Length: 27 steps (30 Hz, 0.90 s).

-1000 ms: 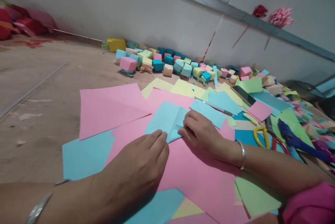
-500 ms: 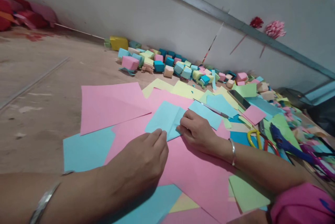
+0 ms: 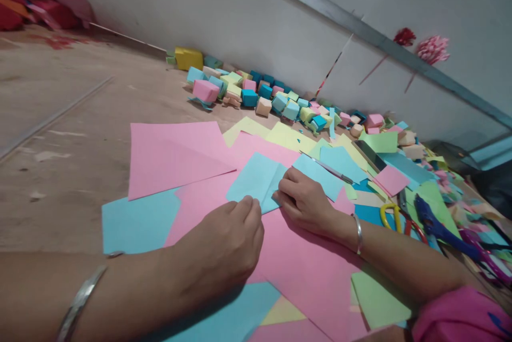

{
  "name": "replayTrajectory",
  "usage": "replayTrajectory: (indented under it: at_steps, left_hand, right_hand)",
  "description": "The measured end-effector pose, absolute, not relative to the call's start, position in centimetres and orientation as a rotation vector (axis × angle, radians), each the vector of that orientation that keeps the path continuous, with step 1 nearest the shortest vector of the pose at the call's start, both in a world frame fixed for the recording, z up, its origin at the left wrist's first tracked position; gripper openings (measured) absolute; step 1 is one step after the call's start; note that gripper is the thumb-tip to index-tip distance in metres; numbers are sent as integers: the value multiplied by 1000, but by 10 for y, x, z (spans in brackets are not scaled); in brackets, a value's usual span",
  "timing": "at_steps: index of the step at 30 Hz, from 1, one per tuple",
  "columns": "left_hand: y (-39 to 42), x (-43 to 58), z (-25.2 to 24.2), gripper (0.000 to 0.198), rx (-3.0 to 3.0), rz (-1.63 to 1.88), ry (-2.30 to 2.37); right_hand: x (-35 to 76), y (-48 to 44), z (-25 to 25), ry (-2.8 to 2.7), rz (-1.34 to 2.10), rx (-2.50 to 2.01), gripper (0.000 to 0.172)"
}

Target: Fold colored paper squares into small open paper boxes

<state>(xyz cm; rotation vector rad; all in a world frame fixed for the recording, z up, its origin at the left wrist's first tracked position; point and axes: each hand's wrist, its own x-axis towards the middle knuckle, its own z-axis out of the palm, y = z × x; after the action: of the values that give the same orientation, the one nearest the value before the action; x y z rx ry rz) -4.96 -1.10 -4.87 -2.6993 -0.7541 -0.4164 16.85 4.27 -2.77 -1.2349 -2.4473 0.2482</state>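
Note:
A small light-blue sheet of paper (image 3: 253, 175) with a crease down it lies on pink paper (image 3: 296, 262). My right hand (image 3: 306, 200) is closed on its right side, fingers curled and the tips partly hidden. Along its near edge rests my left hand (image 3: 224, 238), with the fingers pressed together at the paper; the fingertips are out of sight behind the hand. A larger pink sheet (image 3: 172, 158) and a blue sheet (image 3: 138, 219) lie to the left.
Small folded paper boxes (image 3: 264, 106) line the wall. To the right lie yellow-and-red-handled scissors (image 3: 391, 217), a blue-handled tool (image 3: 434, 219), a dark phone (image 3: 368, 154) and a slim pen-like tool (image 3: 330, 169). Paper flowers (image 3: 432, 49) stand by the metal rail.
The view has shifted slightly, so the scene sits a little further right. Both hands stay at the light-blue paper, the left a touch closer to the right one.

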Motion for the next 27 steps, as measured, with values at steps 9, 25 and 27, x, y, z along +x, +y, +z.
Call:
replayTrajectory:
  at_steps: [9,25,27]
  left_hand:
    - [-6,-51,-33,27,-2664,-456,-623]
    - [-8,-54,-44,30,-2672,-474,-669]
    - [-6,-53,-41,31,-2667,-481,-615]
  right_hand:
    - [168,43,-28,-2462,216,-1253,30]
    - [166,45,-28,-2524,137,-1315,27]
    - [166,45,-26,-2528,135,-1316,27]
